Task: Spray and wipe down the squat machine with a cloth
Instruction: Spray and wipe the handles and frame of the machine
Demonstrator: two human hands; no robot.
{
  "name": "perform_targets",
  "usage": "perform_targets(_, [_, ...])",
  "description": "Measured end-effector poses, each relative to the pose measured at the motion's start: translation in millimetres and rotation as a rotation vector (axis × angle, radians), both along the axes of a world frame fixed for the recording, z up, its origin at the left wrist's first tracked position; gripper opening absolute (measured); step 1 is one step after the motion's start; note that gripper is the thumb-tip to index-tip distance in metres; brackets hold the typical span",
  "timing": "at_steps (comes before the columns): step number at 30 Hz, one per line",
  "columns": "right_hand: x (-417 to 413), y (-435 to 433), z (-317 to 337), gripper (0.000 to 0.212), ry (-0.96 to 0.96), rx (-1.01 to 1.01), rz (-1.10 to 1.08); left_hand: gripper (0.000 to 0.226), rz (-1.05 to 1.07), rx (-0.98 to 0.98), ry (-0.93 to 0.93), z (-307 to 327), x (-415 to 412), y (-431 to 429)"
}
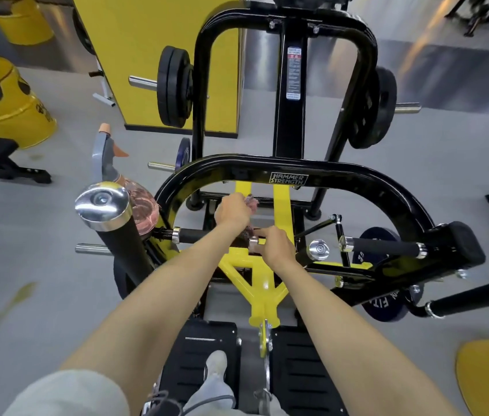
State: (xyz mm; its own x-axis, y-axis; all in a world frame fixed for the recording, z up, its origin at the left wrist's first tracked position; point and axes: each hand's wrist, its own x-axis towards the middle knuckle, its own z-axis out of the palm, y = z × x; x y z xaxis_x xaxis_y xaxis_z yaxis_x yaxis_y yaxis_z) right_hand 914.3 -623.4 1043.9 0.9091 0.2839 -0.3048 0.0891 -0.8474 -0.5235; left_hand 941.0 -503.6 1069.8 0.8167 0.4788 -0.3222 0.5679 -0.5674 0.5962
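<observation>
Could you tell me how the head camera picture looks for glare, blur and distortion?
Head view: the wide lens bows the black frame; glare flares on the chrome cap and streaks the floor; the cloth looks soft.

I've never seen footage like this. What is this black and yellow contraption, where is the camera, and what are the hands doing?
There is one picture, from a camera on the person's head, looking down their arms. The black and yellow frame is a gym squat machine loaded with weight plates; the person stands on its footplate. Both hands meet at a black handle: the left hand grips a patterned cloth there, and the right hand pinches it by the handle's chrome end. A spray bottle sits at the frame's left side, unheld.
</observation>
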Motion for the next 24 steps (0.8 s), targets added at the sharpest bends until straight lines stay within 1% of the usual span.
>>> perform_targets(3, [-0.6, -1.5, 2.5, 0.030, -0.051, -0.050, 0.041, 0.021, -0.244, 0.042, 0.216, -2.9, 0.6, -1.5])
perform_targets(4, [-1.8, -2.1, 3.4, 0.028, -0.068, -0.062, 0.065, 0.024, -0.306, 0.066, 0.260, -5.6, -0.3, -2.4])
perform_targets(6, [-4.2, -3.5, 5.5, 0.027, -0.084, -0.060, 0.070, 0.027, -0.407, 0.129, 0.287, -5.5, 2.5, -4.0])
perform_targets(9, [-5.6, -3.3, 10.5, 0.029, -0.084, -0.058, 0.064, 0.013, -0.545, 0.254, 0.344, 9.4, 4.4, -1.1])
perform_targets(10, [-5.9, -3.2, 12.1, 0.029, -0.081, -0.061, 0.065, 0.016, -0.571, 0.295, 0.371, 12.5, 4.1, 2.2])
perform_targets(13, [-7.3, -3.1, 15.7, 0.027, -0.073, -0.052, 0.064, 0.028, -0.583, 0.429, 0.434, 15.1, -4.6, 19.3])
perform_targets(16, [-8.4, -3.4, 18.1, 0.021, -0.062, -0.031, 0.053, 0.030, -0.512, 0.455, 0.450, 18.5, -12.3, 36.4])
perform_targets(18, [-8.4, -2.8, 19.3, 0.019, -0.045, -0.025, 0.053, 0.033, -0.468, 0.524, 0.466, 21.0, -15.8, 42.6])
perform_targets(21, [-7.2, -1.7, 19.9, 0.018, -0.027, -0.025, 0.046, 0.035, -0.469, 0.705, 0.491, 23.5, -25.5, 37.6])
perform_targets(24, [-5.4, -0.3, 19.1, 0.019, -0.014, -0.051, 0.055, 0.033, -0.537, 0.928, 0.537, 24.5, -38.8, 29.2])
